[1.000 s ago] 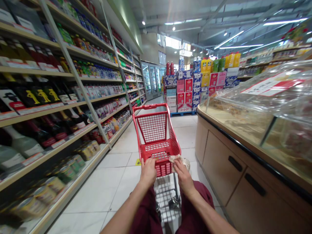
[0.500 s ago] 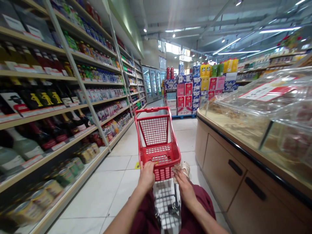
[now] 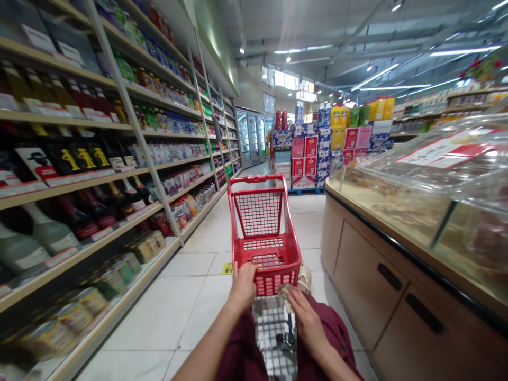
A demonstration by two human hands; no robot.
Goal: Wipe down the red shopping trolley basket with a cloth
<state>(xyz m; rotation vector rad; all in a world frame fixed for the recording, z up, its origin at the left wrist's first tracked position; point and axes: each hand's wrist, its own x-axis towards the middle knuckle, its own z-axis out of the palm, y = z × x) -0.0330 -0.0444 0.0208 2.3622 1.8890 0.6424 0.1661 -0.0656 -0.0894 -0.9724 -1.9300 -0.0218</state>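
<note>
A red plastic shopping cart (image 3: pixel 276 278) stands directly before me, its basket holding nothing visible. My left hand (image 3: pixel 244 284) is closed over the near left corner of the basket's rim. In my right hand (image 3: pixel 305 315) is a crumpled, greyish-beige cloth (image 3: pixel 284 290), pressed under the fingers at the lower near right corner of the basket. The fingers partly cover the cloth. Below the basket, a grey metal lower rack (image 3: pixel 268 333) shows between my knees.
Shelves (image 3: pixel 156 165) of bottles and cans line the left side. To the right stands a wooden counter (image 3: pixel 359 259) with clear plastic covers (image 3: pixel 416 143). Stacked drink boxes (image 3: pixel 304 156) stand ahead, and glass-door coolers (image 3: pixel 250 132) line the back.
My right hand and the cloth have slid down a little from the basket's right corner. My left hand keeps its hold on the rim. The view has shifted slightly left.
</note>
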